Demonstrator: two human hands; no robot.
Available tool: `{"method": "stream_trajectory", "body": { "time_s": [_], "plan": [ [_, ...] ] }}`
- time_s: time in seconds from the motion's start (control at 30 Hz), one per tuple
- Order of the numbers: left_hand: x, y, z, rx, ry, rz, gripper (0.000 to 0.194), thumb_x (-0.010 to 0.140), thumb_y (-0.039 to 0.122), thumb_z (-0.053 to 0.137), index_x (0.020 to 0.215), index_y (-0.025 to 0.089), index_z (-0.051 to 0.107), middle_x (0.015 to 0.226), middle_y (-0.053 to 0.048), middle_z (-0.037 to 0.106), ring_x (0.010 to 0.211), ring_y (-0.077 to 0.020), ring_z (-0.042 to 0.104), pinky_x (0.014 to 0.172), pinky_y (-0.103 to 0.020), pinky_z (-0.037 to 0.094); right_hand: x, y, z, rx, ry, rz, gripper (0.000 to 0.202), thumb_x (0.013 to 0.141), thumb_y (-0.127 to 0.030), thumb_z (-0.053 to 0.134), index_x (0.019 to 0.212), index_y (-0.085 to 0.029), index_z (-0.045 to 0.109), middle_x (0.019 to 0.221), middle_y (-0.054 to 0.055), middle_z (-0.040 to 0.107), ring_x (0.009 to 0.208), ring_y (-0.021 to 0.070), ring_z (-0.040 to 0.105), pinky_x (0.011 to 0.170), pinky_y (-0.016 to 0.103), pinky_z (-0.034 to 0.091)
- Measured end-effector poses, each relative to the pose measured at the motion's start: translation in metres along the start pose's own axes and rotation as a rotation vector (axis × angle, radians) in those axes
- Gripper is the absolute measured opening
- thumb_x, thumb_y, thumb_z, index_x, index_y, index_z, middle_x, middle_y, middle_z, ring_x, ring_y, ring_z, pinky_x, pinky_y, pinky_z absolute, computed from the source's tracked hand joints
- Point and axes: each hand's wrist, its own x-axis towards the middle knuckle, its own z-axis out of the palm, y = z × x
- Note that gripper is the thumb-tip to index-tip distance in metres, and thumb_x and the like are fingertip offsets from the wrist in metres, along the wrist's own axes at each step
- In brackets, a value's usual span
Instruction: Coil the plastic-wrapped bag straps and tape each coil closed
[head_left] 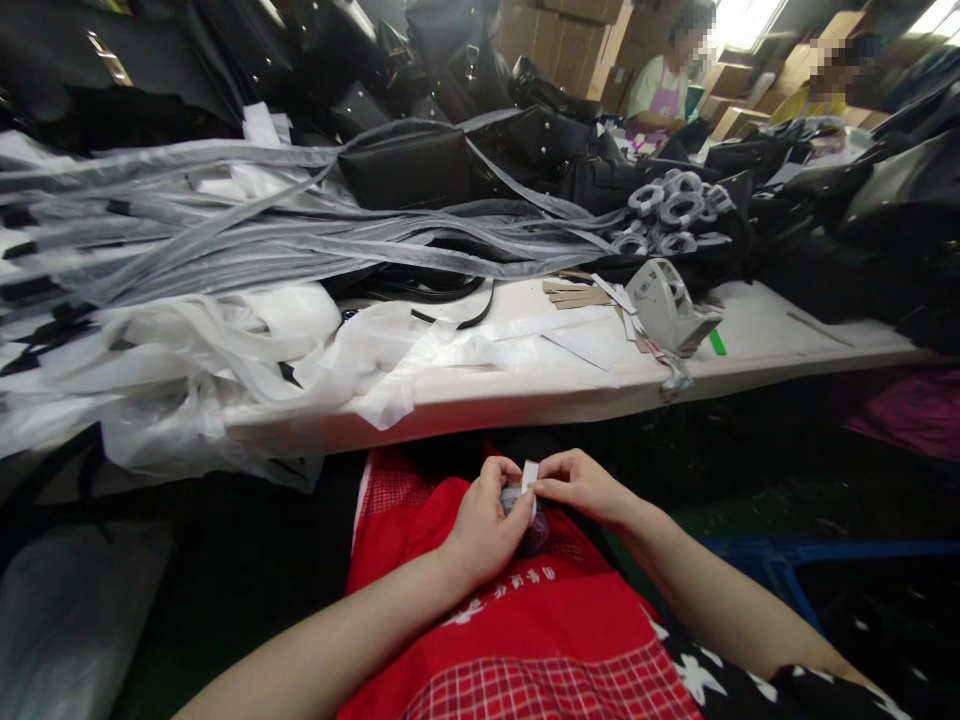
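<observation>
Over my lap, my left hand (491, 515) is closed round a small grey coil of plastic-wrapped strap (511, 497), mostly covered by the fingers. My right hand (581, 487) pinches a short white paper strip (530, 474) between thumb and fingertips, against the coil. Part of the strip stands up between the two hands. Below them lies a red apron (540, 610) with a checked panel and white print. On the table beyond, similar wrapped coils (681, 208) sit in a pile beside black bags.
A grey tape dispenser (664, 305) stands near the front edge of the white table (480, 400). Long plastic-wrapped straps (300, 240), white sheets and brown card strips (576, 295) cover parts of it. Black bags (420, 165) are heaped behind. Two people work farther back. A blue crate (780, 565) is at right.
</observation>
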Motion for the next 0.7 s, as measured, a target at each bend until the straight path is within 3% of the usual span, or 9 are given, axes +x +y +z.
{"method": "stream_trajectory", "body": {
  "time_s": [0.2, 0.3, 0.4, 0.5, 0.57, 0.7],
  "plan": [
    [0.001, 0.004, -0.001, 0.048, -0.051, -0.007, 0.02, 0.085, 0.035, 0.055, 0.096, 0.02, 0.049, 0.084, -0.003, 0.061, 0.075, -0.0175, 0.058, 0.066, -0.028, 0.042, 0.002, -0.001, -0.001, -0.019, -0.06, 0.033, 0.029, 0.069, -0.041, 0.073, 0.074, -0.013, 0.07, 0.068, 0.002, 0.067, 0.061, 0.0132, 0.056, 0.063, 0.025, 0.044],
    [0.006, 0.003, -0.006, 0.051, -0.162, -0.081, 0.024, 0.08, 0.039, 0.061, 0.09, 0.019, 0.054, 0.076, -0.001, 0.061, 0.065, -0.0151, 0.055, 0.059, -0.026, 0.04, -0.003, -0.004, 0.002, -0.182, -0.037, -0.085, 0.02, 0.078, -0.034, 0.065, 0.078, -0.015, 0.072, 0.075, 0.004, 0.071, 0.068, 0.0162, 0.062, 0.068, 0.026, 0.048],
    [0.015, -0.001, -0.015, -0.26, -0.34, -0.253, 0.036, 0.07, 0.04, 0.072, 0.089, 0.016, 0.055, 0.069, 0.0, 0.06, 0.057, -0.0119, 0.053, 0.054, -0.024, 0.039, -0.013, -0.003, 0.002, -0.584, 0.017, -0.329, 0.023, 0.087, -0.024, 0.052, 0.098, -0.02, 0.072, 0.09, 0.005, 0.073, 0.081, 0.0177, 0.066, 0.076, 0.028, 0.05],
    [0.025, -0.001, -0.022, -0.627, -0.374, -0.361, 0.046, 0.058, 0.034, 0.082, 0.09, 0.013, 0.056, 0.074, -0.001, 0.062, 0.064, -0.0121, 0.056, 0.06, -0.023, 0.043, -0.023, 0.0, -0.002, -0.924, 0.033, -0.521, 0.04, 0.09, -0.018, 0.044, 0.126, -0.023, 0.059, 0.114, 0.008, 0.067, 0.101, 0.0202, 0.062, 0.088, 0.032, 0.049],
    [0.032, 0.002, -0.021, -0.747, -0.348, -0.407, 0.042, 0.059, 0.033, 0.08, 0.088, 0.013, 0.058, 0.076, -0.003, 0.064, 0.068, -0.0136, 0.058, 0.065, -0.025, 0.044, -0.028, 0.001, -0.003, -1.015, 0.064, -0.574, 0.047, 0.089, -0.016, 0.043, 0.136, -0.022, 0.05, 0.125, 0.01, 0.06, 0.111, 0.0216, 0.056, 0.095, 0.035, 0.047],
    [0.049, 0.002, -0.007, -0.753, -0.33, -0.398, 0.034, 0.065, 0.034, 0.076, 0.084, 0.014, 0.056, 0.07, -0.002, 0.062, 0.063, -0.012, 0.056, 0.062, -0.024, 0.041, -0.028, -0.003, -0.006, -1.034, 0.132, -0.604, 0.05, 0.088, -0.015, 0.044, 0.137, -0.022, 0.046, 0.125, 0.008, 0.06, 0.112, 0.0198, 0.055, 0.096, 0.033, 0.048]
  ]
}}
